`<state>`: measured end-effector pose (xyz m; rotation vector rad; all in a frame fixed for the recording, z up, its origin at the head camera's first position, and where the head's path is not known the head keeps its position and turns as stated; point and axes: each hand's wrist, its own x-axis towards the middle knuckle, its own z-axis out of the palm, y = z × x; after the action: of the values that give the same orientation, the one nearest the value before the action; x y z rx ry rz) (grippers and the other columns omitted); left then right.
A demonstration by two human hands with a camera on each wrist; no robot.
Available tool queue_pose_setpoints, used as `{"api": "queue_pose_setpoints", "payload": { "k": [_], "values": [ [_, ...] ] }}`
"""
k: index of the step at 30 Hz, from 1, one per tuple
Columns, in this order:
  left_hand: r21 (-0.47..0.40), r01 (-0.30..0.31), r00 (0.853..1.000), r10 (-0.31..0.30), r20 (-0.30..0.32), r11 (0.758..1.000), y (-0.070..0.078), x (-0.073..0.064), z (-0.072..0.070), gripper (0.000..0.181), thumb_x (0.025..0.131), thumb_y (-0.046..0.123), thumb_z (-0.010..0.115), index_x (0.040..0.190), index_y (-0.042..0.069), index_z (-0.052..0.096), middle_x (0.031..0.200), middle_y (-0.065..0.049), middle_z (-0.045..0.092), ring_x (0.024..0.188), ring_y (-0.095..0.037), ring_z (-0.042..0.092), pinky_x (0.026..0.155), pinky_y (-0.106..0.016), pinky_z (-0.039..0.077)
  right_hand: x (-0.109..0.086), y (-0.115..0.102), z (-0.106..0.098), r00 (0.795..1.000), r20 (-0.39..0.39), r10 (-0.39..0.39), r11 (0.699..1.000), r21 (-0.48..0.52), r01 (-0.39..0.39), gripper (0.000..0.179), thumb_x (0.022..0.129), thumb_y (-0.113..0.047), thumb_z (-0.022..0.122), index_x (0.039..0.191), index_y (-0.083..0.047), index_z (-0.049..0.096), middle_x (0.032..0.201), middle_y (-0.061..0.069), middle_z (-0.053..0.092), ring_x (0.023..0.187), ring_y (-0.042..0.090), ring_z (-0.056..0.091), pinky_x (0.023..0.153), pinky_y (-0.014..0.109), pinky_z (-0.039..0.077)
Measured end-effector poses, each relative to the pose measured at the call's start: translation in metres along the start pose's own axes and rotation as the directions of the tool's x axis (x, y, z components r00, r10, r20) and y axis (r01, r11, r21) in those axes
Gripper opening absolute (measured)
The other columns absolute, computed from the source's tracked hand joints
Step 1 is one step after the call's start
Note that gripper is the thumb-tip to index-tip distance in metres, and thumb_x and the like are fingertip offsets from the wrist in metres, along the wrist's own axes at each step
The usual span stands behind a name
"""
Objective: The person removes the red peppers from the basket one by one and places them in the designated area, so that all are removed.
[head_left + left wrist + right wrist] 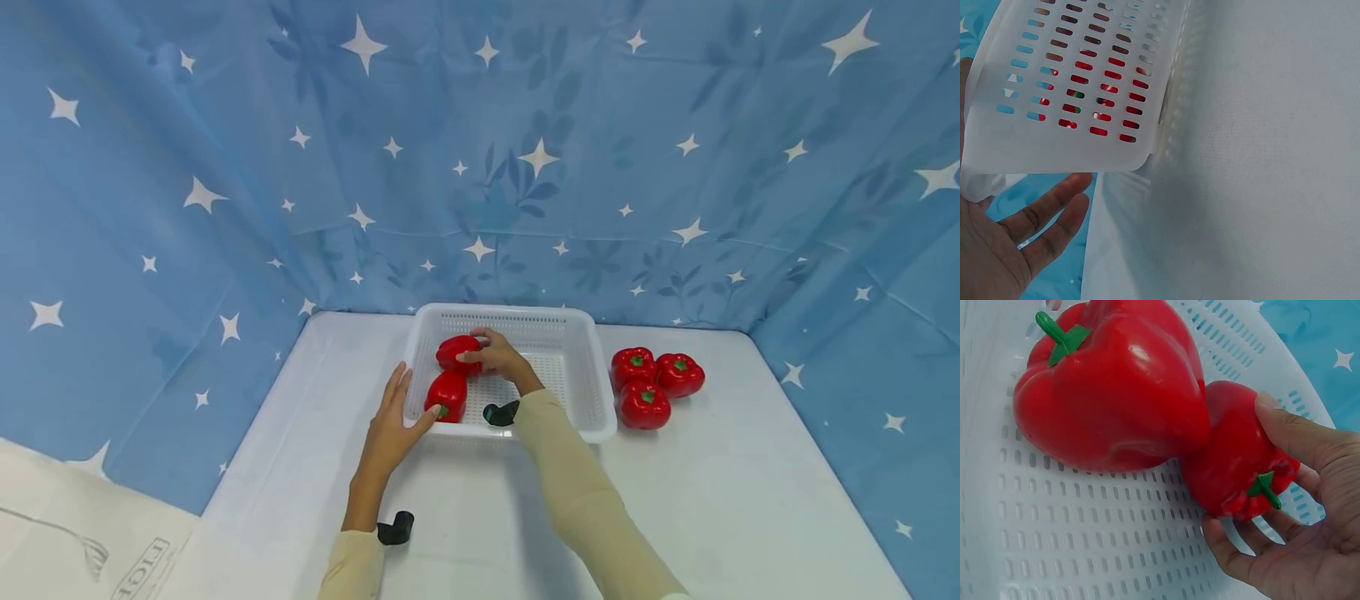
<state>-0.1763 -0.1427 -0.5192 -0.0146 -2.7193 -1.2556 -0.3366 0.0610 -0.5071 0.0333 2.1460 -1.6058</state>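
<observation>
A white perforated basket (570, 321) stands on the table with two red peppers inside. My right hand (491, 354) reaches into it and grips the far pepper (453, 350). In the right wrist view my thumb and fingers (1225, 547) curl round this pepper (1232, 444), which leans against the other, larger-looking pepper (1110, 400). That second pepper (447, 396) lies at the basket's near left corner. My left hand (392, 421) rests flat with straight fingers against the basket's left outer wall (1054, 147). The left wrist view shows the left hand (1019, 240) just below that wall.
Three more red peppers (652, 383) sit in a cluster on the white table (750, 500) right of the basket. Blue star-patterned cloth (480, 167) walls in the back and both sides. A pale printed sheet (67, 533) lies at the lower left.
</observation>
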Motion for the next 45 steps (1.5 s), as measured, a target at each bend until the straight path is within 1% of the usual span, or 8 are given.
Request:
{"api": "queue_pose_setpoints", "payload": {
  "k": [6,11,17,25,29,34,39,45],
  "values": [
    [0.002,-0.001,1.0,0.001,0.001,1.0,0.001,0.0,0.001,0.091,0.081,0.049,0.072,0.156,0.028,0.024,0.164,0.012,0.013,0.143,-0.034,0.038,0.093,-0.059,0.05,0.001,0.001,0.003,1.0,0.021,0.005,1.0,0.012,-0.005,0.074,0.081,-0.016,0.079,0.144,-0.013,0.041,0.146,0.017,0.044,0.129,0.036,0.049,0.099,0.05,0.052],
    [-0.001,0.002,1.0,-0.002,0.002,1.0,0.001,0.001,0.001,0.09,0.082,0.049,0.072,0.155,0.029,0.025,0.163,0.015,0.014,0.144,-0.032,0.037,0.094,-0.058,0.05,0.001,0.0,0.003,1.0,0.019,0.002,1.0,0.009,-0.002,0.074,0.082,-0.016,0.078,0.145,-0.011,0.04,0.146,0.017,0.045,0.13,0.036,0.048,0.101,0.05,0.051],
    [-0.01,0.003,1.0,-0.003,0.008,1.0,0.001,0.0,0.0,0.089,0.083,0.049,0.072,0.156,0.029,0.024,0.163,0.015,0.013,0.144,-0.032,0.037,0.094,-0.059,0.05,0.002,0.002,0.003,1.0,0.018,0.009,1.0,0.0,-0.009,0.073,0.082,-0.017,0.078,0.145,-0.01,0.041,0.145,0.017,0.046,0.129,0.036,0.049,0.1,0.049,0.052],
    [0.001,0.009,1.0,-0.009,0.003,1.0,0.002,0.0,0.0,0.091,0.082,0.05,0.072,0.156,0.029,0.024,0.164,0.013,0.013,0.144,-0.034,0.036,0.094,-0.061,0.048,-0.002,-0.002,0.002,1.0,-0.012,-0.003,0.999,-0.042,0.003,0.074,0.081,-0.019,0.078,0.144,-0.01,0.04,0.144,0.018,0.046,0.13,0.037,0.049,0.1,0.049,0.052],
    [-0.008,0.009,1.0,-0.009,0.007,1.0,0.001,0.0,0.0,0.09,0.082,0.051,0.071,0.156,0.029,0.024,0.164,0.014,0.013,0.145,-0.033,0.035,0.095,-0.061,0.048,-0.005,-0.005,0.0,1.0,-0.024,0.01,0.999,-0.046,-0.011,0.074,0.081,-0.019,0.078,0.144,-0.011,0.039,0.145,0.018,0.046,0.132,0.037,0.047,0.102,0.049,0.05],
    [-0.009,0.015,1.0,-0.015,0.003,1.0,0.0,0.0,0.001,0.089,0.082,0.051,0.071,0.156,0.03,0.024,0.163,0.016,0.013,0.146,-0.033,0.034,0.094,-0.06,0.049,-0.008,-0.009,-0.005,1.0,-0.025,0.004,0.998,-0.055,-0.005,0.077,0.081,-0.019,0.078,0.145,-0.01,0.037,0.145,0.017,0.045,0.133,0.037,0.045,0.102,0.049,0.05],
    [-0.013,0.007,1.0,-0.007,0.001,1.0,0.0,0.0,0.002,0.09,0.082,0.05,0.072,0.156,0.03,0.024,0.163,0.016,0.013,0.145,-0.033,0.035,0.093,-0.059,0.05,-0.01,-0.011,-0.009,1.0,-0.023,0.0,0.999,-0.04,-0.001,0.075,0.081,-0.019,0.078,0.144,-0.012,0.038,0.145,0.016,0.045,0.133,0.036,0.045,0.101,0.05,0.051],
    [-0.019,0.007,1.0,-0.007,-0.007,1.0,0.0,-0.001,0.001,0.09,0.082,0.049,0.073,0.155,0.03,0.024,0.164,0.013,0.014,0.145,-0.033,0.034,0.093,-0.059,0.05,-0.011,-0.01,-0.013,0.999,0.0,0.033,0.999,0.003,-0.033,0.072,0.082,-0.02,0.077,0.143,-0.013,0.039,0.147,0.016,0.043,0.135,0.036,0.043,0.098,0.052,0.053]
  ]
}}
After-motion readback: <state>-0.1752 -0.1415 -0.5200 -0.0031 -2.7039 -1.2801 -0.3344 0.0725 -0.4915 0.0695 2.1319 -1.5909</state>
